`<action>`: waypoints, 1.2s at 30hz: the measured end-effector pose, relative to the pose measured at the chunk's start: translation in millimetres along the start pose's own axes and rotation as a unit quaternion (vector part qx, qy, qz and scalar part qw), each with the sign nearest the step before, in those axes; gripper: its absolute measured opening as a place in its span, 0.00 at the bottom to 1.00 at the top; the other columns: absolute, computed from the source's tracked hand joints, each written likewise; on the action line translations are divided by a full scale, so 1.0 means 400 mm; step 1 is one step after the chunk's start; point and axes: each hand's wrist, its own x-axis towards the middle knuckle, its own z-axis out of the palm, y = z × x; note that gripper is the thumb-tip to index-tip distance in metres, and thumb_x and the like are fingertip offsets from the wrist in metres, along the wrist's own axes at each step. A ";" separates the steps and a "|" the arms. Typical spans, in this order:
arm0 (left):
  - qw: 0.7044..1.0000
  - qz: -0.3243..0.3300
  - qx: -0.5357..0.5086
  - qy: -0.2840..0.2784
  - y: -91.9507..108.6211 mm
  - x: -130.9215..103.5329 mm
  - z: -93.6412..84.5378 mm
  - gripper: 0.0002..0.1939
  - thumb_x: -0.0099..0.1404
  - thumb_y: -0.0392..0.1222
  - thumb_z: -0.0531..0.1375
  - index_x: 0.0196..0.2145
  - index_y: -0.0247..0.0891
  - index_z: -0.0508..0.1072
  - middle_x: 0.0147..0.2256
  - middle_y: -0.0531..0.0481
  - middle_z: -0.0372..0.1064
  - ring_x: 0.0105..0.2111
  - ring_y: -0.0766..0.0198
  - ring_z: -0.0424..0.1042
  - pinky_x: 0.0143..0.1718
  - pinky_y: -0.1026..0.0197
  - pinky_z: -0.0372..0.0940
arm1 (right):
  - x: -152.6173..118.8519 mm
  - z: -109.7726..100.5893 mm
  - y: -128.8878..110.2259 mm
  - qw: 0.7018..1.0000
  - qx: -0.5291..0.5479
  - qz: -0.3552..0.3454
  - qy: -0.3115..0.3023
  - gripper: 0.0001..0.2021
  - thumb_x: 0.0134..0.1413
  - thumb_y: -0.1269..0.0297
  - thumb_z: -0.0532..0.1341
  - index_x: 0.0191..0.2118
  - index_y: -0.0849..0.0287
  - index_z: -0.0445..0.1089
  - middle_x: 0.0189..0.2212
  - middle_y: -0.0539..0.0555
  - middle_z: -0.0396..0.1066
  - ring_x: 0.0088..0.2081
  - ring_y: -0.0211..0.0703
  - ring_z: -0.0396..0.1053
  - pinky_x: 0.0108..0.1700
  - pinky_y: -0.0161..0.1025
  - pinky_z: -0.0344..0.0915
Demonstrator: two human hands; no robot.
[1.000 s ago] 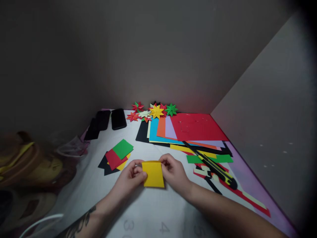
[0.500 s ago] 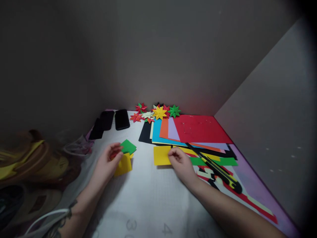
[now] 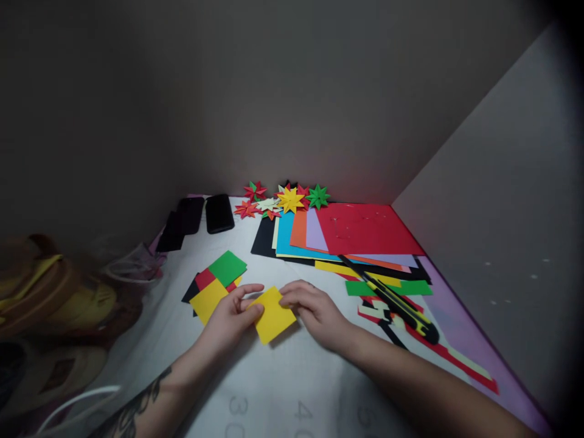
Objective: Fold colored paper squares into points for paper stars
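Yellow paper square point(image 3: 275, 320) is pinched by left hand point(image 3: 232, 317) and right hand point(image 3: 318, 312), each half-curled.

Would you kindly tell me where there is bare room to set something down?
The white sheet is bare on the near side of the held yellow square, around the printed numbers. Another free patch lies between the pile of small squares and the black phone-like object. Crowded: the right side, with cutter and paper strips; the back, with stacked sheets and paper stars.
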 end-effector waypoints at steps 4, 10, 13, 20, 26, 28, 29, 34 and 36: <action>0.999 -0.005 -0.028 0.019 -0.002 -0.001 0.003 0.26 0.50 0.47 0.67 0.43 0.35 0.65 0.17 0.60 0.62 0.17 0.72 0.59 0.21 0.69 0.51 | 0.005 -0.003 0.007 1.000 0.004 0.024 0.011 0.11 0.52 0.77 0.56 0.35 0.56 0.72 0.43 0.56 0.68 0.46 0.42 0.68 0.46 0.41 0.66; 1.000 -0.006 0.018 -0.002 -0.008 -0.007 0.013 0.21 0.52 0.48 0.66 0.40 0.36 0.66 0.17 0.59 0.62 0.17 0.72 0.59 0.20 0.69 0.49 | 0.013 0.011 0.006 0.974 0.161 0.156 0.045 0.03 0.50 0.65 0.63 0.30 0.58 0.71 0.39 0.56 0.71 0.41 0.42 0.70 0.44 0.41 0.67; 0.998 0.003 0.056 -0.033 -0.011 -0.011 0.016 0.19 0.54 0.47 0.64 0.39 0.36 0.67 0.19 0.57 0.65 0.18 0.71 0.60 0.21 0.68 0.51 | 0.015 0.018 0.003 0.940 0.258 0.218 0.054 0.09 0.47 0.60 0.66 0.27 0.59 0.70 0.34 0.54 0.73 0.37 0.42 0.70 0.42 0.41 0.67; 0.988 0.124 0.085 0.020 0.005 -0.027 0.019 0.10 0.57 0.47 0.61 0.33 0.38 0.69 0.42 0.43 0.71 0.42 0.58 0.70 0.38 0.61 0.64 | 0.015 0.020 -0.010 0.923 0.250 0.271 0.107 0.08 0.42 0.63 0.66 0.23 0.61 0.69 0.29 0.53 0.73 0.32 0.40 0.70 0.37 0.39 0.66; 0.957 0.163 0.240 0.024 -0.001 -0.032 0.020 0.05 0.53 0.41 0.63 0.26 0.37 0.72 0.33 0.47 0.72 0.33 0.61 0.70 0.35 0.61 0.63 | 0.014 0.029 -0.022 0.925 0.238 0.266 0.127 0.06 0.42 0.66 0.64 0.22 0.60 0.67 0.29 0.52 0.72 0.32 0.40 0.69 0.37 0.38 0.66; 0.954 0.157 0.254 0.029 -0.004 -0.033 0.022 0.07 0.55 0.42 0.62 0.23 0.37 0.71 0.29 0.48 0.72 0.30 0.62 0.69 0.32 0.62 0.63 | 0.014 0.033 -0.026 0.921 0.249 0.266 0.135 0.07 0.42 0.66 0.64 0.22 0.59 0.66 0.29 0.52 0.71 0.32 0.39 0.69 0.36 0.37 0.66; 0.955 0.155 0.251 0.029 -0.004 -0.034 0.023 0.08 0.56 0.42 0.62 0.22 0.37 0.71 0.27 0.49 0.72 0.29 0.63 0.69 0.32 0.62 0.62 | 0.013 0.035 -0.027 0.919 0.257 0.265 0.140 0.07 0.42 0.66 0.65 0.22 0.59 0.66 0.29 0.52 0.71 0.31 0.39 0.69 0.35 0.37 0.66; 0.966 0.130 0.221 0.044 -0.005 -0.036 0.025 0.09 0.54 0.42 0.63 0.20 0.36 0.71 0.26 0.49 0.73 0.28 0.63 0.70 0.31 0.63 0.63 | 0.008 0.043 -0.030 0.914 0.273 0.253 0.162 0.08 0.40 0.68 0.65 0.21 0.59 0.64 0.29 0.51 0.70 0.31 0.38 0.68 0.33 0.35 0.66; 0.967 0.127 0.217 0.048 -0.006 -0.036 0.026 0.10 0.54 0.43 0.63 0.20 0.36 0.71 0.26 0.49 0.73 0.28 0.64 0.70 0.31 0.63 0.63 | 0.006 0.045 -0.030 0.915 0.274 0.248 0.163 0.07 0.41 0.68 0.64 0.21 0.59 0.64 0.28 0.51 0.70 0.30 0.38 0.68 0.33 0.35 0.65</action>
